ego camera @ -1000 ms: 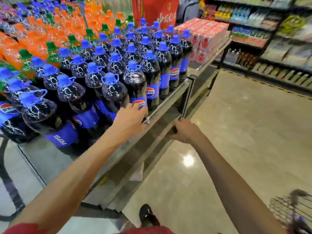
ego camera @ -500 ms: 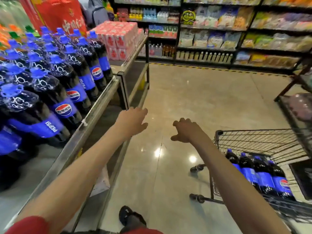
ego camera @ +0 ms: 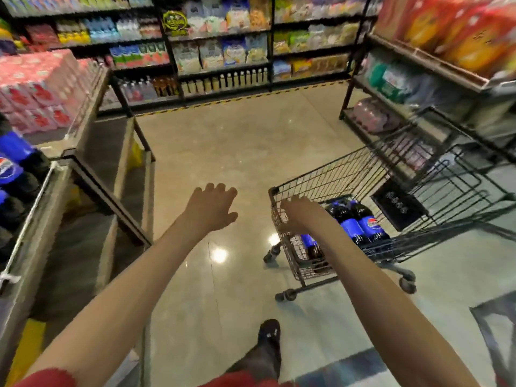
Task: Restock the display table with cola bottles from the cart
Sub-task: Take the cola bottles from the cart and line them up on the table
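A wire shopping cart (ego camera: 349, 169) stands on the floor at the right, with several dark cola bottles (ego camera: 360, 222) with blue labels and caps lying in its basket. My right hand (ego camera: 298, 213) reaches over the cart's near corner, fingers loose, holding nothing. My left hand (ego camera: 212, 208) hangs in the air over the floor to the left of the cart, fingers spread and empty. The display table (ego camera: 55, 196) runs along the left edge; only a few of its cola bottles (ego camera: 14, 169) show there.
Pink drink packs (ego camera: 39, 90) sit at the table's far end. Stocked shelves (ego camera: 223, 46) line the back wall, and a metal rack (ego camera: 413, 88) with packaged goods stands right behind the cart. Shiny floor lies between table and cart. My shoe (ego camera: 269, 335) is below.
My view has swung right, from the table full of bottles to the cart. Both hands left the table's edge and moved toward the cart; the right one now reaches its rim.
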The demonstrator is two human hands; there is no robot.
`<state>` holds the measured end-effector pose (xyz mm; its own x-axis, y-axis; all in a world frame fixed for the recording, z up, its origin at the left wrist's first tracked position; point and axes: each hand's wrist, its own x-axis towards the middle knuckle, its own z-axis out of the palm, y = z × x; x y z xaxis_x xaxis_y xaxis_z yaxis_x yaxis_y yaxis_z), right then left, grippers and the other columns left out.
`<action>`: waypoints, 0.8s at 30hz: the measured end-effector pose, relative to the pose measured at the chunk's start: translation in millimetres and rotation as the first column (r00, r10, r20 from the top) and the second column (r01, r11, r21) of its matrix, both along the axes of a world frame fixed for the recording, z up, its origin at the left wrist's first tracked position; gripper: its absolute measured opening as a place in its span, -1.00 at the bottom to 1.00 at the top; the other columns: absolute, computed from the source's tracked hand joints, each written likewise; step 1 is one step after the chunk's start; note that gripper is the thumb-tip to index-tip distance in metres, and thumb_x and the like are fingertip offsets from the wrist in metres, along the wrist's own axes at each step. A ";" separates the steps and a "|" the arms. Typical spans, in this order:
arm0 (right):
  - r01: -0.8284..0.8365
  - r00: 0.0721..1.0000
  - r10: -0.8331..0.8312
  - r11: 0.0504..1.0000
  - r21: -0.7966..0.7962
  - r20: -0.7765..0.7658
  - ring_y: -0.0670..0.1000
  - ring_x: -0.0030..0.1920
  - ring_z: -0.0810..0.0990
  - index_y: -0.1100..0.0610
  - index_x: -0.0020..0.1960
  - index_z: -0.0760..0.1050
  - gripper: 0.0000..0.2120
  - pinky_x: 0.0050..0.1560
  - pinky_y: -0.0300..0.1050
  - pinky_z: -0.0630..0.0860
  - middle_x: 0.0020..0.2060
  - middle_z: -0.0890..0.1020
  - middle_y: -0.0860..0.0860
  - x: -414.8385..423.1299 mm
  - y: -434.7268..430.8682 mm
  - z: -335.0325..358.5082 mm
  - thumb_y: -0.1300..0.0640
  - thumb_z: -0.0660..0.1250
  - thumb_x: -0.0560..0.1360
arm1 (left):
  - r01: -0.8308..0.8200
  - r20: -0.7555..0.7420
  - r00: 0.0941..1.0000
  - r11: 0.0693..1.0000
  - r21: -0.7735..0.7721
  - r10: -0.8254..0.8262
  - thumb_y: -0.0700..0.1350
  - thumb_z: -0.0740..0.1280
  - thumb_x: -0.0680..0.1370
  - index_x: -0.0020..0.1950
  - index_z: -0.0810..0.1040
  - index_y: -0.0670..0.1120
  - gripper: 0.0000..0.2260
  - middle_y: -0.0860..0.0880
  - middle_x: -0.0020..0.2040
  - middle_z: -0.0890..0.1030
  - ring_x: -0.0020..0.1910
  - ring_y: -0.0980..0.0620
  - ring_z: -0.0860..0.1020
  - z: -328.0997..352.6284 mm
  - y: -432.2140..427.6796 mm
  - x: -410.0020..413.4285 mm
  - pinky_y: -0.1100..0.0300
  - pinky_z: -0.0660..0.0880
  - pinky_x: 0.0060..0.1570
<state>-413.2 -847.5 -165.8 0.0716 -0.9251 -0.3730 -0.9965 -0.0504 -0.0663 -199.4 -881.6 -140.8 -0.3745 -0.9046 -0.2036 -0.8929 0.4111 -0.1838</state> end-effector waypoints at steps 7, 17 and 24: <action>0.149 0.989 -0.149 0.988 0.035 -0.001 0.18 0.38 0.44 0.11 0.42 0.39 -0.46 0.30 0.13 0.45 0.37 0.46 0.13 -83.8 -1.6 -15.2 -0.09 0.40 0.53 | 0.143 -0.016 0.990 0.987 0.075 -0.142 0.17 0.27 0.62 0.50 0.31 -0.02 -0.49 -0.11 0.38 0.45 0.34 -0.17 0.43 -21.9 -35.8 -86.1 -0.04 0.42 0.22; 0.164 0.986 -0.162 0.971 0.177 -0.025 0.22 0.43 0.40 0.11 0.55 0.25 -0.37 0.34 0.17 0.44 0.49 0.35 0.17 -187.8 -54.4 -36.4 -0.09 0.35 0.59 | 0.176 -0.073 0.984 0.959 0.220 -0.164 0.19 0.26 0.61 0.50 0.31 -0.01 -0.48 -0.12 0.39 0.43 0.35 -0.16 0.41 -66.7 -100.8 -204.9 -0.01 0.39 0.23; 0.182 0.980 -0.196 0.943 0.277 0.025 0.22 0.29 0.48 0.16 0.42 0.36 -0.46 0.20 0.10 0.48 0.34 0.46 0.18 -237.7 -72.2 -78.4 -0.11 0.37 0.57 | 0.182 -0.098 0.982 0.931 0.315 -0.159 0.16 0.30 0.58 0.41 0.40 -0.02 -0.54 -0.10 0.29 0.50 0.27 -0.15 0.48 -96.4 -126.3 -253.2 -0.05 0.45 0.21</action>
<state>-650.9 -919.6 -244.2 -0.0688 -0.7871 -0.6130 -0.9808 0.1656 -0.1026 -452.5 -1007.9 -237.2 -0.5411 -0.7161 -0.4408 -0.8098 0.5851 0.0435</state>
